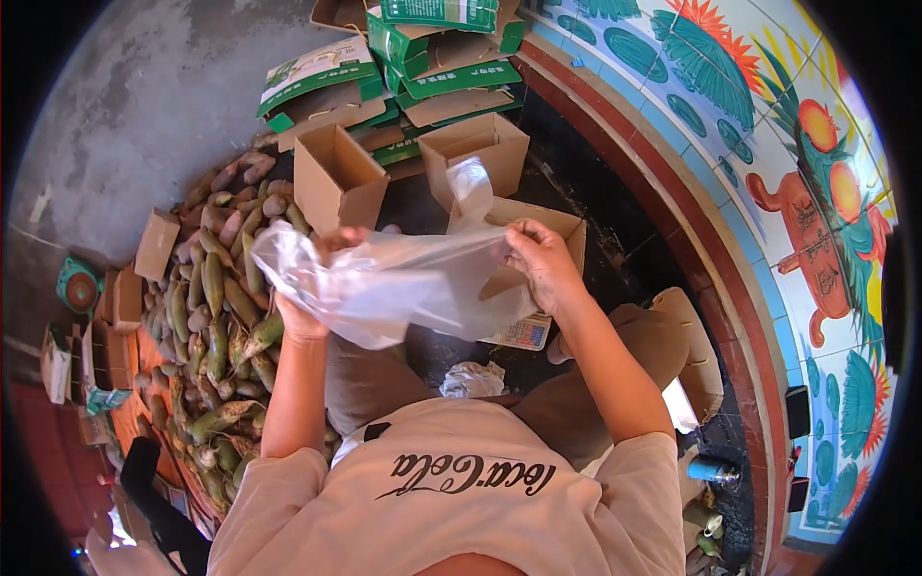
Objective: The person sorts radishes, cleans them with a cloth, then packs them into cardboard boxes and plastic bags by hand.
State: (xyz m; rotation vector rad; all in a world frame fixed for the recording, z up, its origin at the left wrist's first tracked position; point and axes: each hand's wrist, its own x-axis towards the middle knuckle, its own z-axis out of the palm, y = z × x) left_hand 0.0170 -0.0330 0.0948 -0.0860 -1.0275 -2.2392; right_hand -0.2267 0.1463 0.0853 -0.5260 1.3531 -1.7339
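Observation:
A clear plastic bag (413,288) is stretched between my two hands, above my lap. My right hand (543,257) pinches its right edge between thumb and fingers. At the bunched left end, my left hand (312,288) is closed around the film, with part of its palm and fingers covered by the shiny folds. Beneath and behind the bag stands an open cardboard box (569,230), partly hidden. A calculator (525,333) shows just under the bag's lower edge.
Piled radishes and tubers (216,317) lie on my left. Brown open boxes (339,178) and green printed cartons (437,82) stand ahead. Crumpled plastic (473,379) lies between my legs. To my right are a blue bottle (713,469) and a tiled wall (711,144).

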